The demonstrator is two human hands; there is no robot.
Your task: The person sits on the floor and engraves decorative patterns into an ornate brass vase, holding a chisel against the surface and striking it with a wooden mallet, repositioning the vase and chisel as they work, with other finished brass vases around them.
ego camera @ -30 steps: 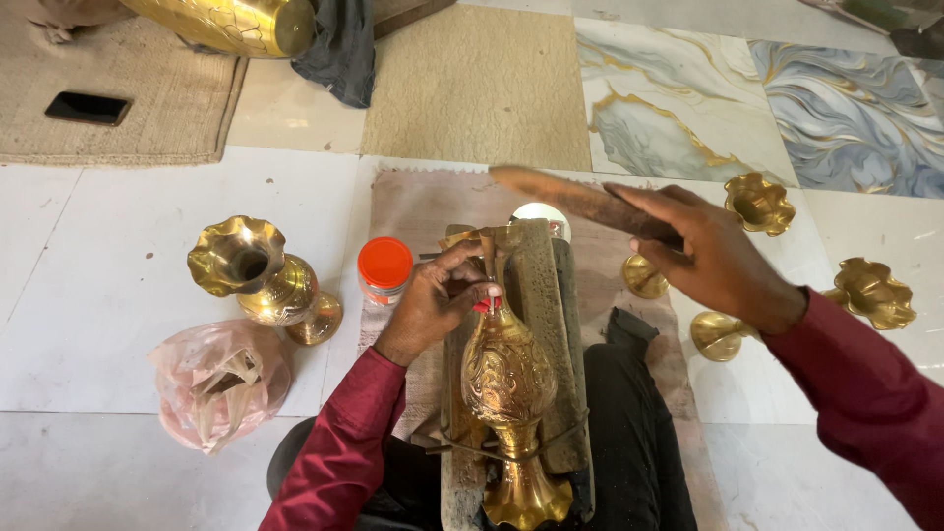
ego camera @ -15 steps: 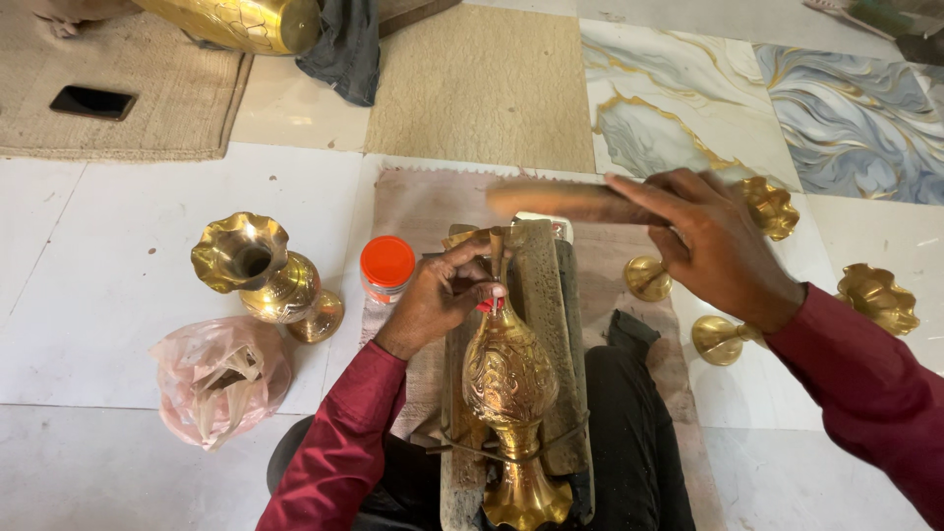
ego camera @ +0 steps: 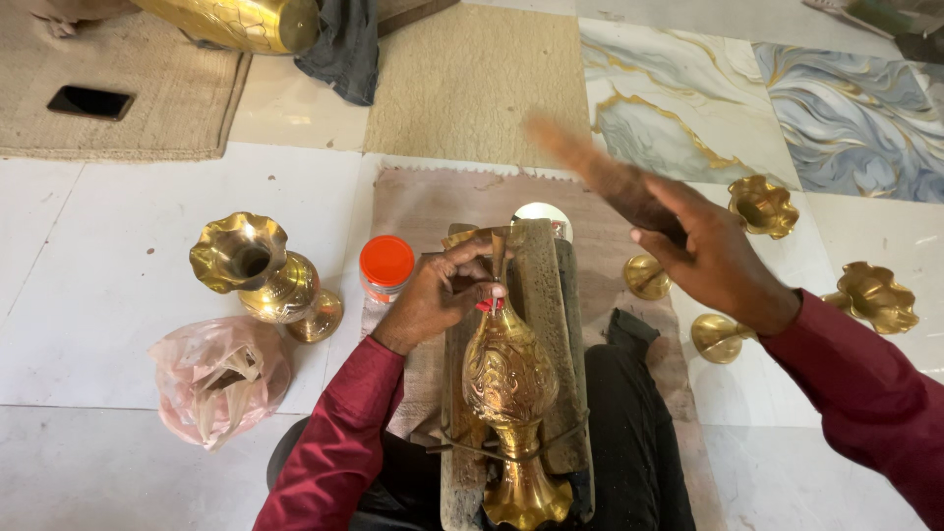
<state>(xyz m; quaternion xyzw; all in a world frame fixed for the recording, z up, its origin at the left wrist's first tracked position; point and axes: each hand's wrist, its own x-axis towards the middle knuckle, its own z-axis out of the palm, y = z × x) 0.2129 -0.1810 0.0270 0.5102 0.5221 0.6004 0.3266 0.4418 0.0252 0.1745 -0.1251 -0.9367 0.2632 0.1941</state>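
The left hand [ego camera: 433, 300] pinches a thin punch [ego camera: 498, 258] upright on the brass vase [ego camera: 506, 379], which lies lengthwise on a wood block [ego camera: 547, 324], base toward the person. The right hand [ego camera: 713, 261] grips a blurred mallet [ego camera: 600, 172], raised. A pink bag [ego camera: 216, 379] holds scraps

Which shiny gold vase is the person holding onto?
The brass vase lying across the wooden block, where the left hand presses a tool. The other vase stands alone on the floor.
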